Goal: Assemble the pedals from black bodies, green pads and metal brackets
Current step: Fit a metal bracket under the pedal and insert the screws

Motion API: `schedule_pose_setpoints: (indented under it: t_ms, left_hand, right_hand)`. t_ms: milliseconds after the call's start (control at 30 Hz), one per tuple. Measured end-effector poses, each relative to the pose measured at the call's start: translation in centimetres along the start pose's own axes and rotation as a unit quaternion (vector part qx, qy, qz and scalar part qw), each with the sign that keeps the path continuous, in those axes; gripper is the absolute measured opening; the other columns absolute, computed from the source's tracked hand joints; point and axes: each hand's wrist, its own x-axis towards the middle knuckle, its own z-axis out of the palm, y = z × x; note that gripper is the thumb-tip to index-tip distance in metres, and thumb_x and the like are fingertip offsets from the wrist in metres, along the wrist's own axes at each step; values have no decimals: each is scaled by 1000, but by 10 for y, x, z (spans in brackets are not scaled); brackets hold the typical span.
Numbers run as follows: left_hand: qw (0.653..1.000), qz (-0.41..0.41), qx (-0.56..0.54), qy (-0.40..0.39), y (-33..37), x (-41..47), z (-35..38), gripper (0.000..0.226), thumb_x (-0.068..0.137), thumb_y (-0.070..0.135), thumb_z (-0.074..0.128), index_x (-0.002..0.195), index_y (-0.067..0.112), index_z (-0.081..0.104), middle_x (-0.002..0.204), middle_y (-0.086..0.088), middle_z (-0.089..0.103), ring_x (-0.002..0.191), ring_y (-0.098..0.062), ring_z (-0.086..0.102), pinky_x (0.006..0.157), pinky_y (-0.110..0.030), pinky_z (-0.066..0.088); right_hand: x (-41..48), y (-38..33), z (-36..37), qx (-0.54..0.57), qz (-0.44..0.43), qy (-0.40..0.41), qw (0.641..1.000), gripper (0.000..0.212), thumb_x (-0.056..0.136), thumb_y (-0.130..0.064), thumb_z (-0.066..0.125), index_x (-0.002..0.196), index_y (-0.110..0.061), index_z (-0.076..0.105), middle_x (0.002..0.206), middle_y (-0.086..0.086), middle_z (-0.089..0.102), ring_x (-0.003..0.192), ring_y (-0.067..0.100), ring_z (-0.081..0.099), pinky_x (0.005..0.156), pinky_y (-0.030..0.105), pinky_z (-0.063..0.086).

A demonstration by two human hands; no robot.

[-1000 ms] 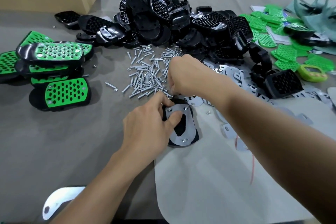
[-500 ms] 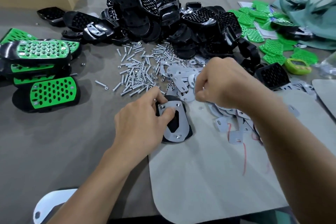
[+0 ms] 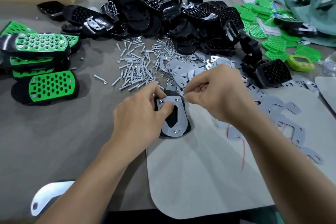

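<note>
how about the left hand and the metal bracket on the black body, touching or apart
Touching. Head view: the left hand's thumb presses on the metal bracket, no gap.

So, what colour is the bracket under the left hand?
Light grey; the bracket shows best in the head view.

Both bare forearms reach in from the near edge. Left grip curled round the black body, thumb pressed on top. Right grip just beside, thumb and forefinger pinched; contents too small to tell.
</note>
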Motion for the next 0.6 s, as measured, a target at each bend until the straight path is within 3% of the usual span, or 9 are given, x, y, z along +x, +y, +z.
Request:
schedule_pose_setpoints:
  t_ms: [167, 267, 367, 433, 600]
  left_hand:
    - [1000, -4, 6, 0, 0, 0, 0, 23, 86, 56, 67, 86, 45, 47, 70, 29, 56, 60, -3, 52, 56, -31, 30]
    - [1000, -2, 5, 0, 0, 1, 0, 23, 86, 56, 67, 86, 45, 47, 68, 29, 56, 66, -3, 54, 55, -31, 29]
    - [1000, 5, 0, 2, -1, 1, 1, 23, 85, 56, 66, 86, 43, 48, 68, 27, 57, 72, -3, 54, 55, -31, 28]
    - [1000, 3, 1, 5, -1, 2, 2, 24, 85, 57, 68, 87, 43, 48, 69, 27, 57, 65, -5, 54, 55, -31, 28]
    - [1000, 2, -3, 1, 1, 1, 0, 24, 81, 61, 63, 87, 43, 49, 69, 29, 57, 61, -4, 53, 55, -31, 29]
  right_hand:
    - [8, -9, 7, -39, -14, -45, 998, 16, 73, -22, 84, 65, -33, 77, 51, -26, 61, 55, -10, 58, 46, 4, 37]
    - [10, -9, 6, -65, -50, -58, 995, 12, 75, -20, 81, 68, -29, 77, 54, -22, 63, 58, -7, 59, 51, 6, 39]
    - [12, -15, 2, -141, -108, -82, 981, 7, 79, -22, 74, 72, -22, 74, 63, -4, 67, 64, 12, 59, 57, 21, 47]
    - [13, -21, -1, -192, -142, -105, 965, 12, 81, -22, 69, 71, -15, 69, 61, 5, 62, 63, 23, 56, 63, 37, 53]
    - [16, -38, -4, -247, -141, -164, 945, 26, 88, -27, 66, 69, -10, 63, 58, 8, 56, 61, 29, 52, 61, 42, 51]
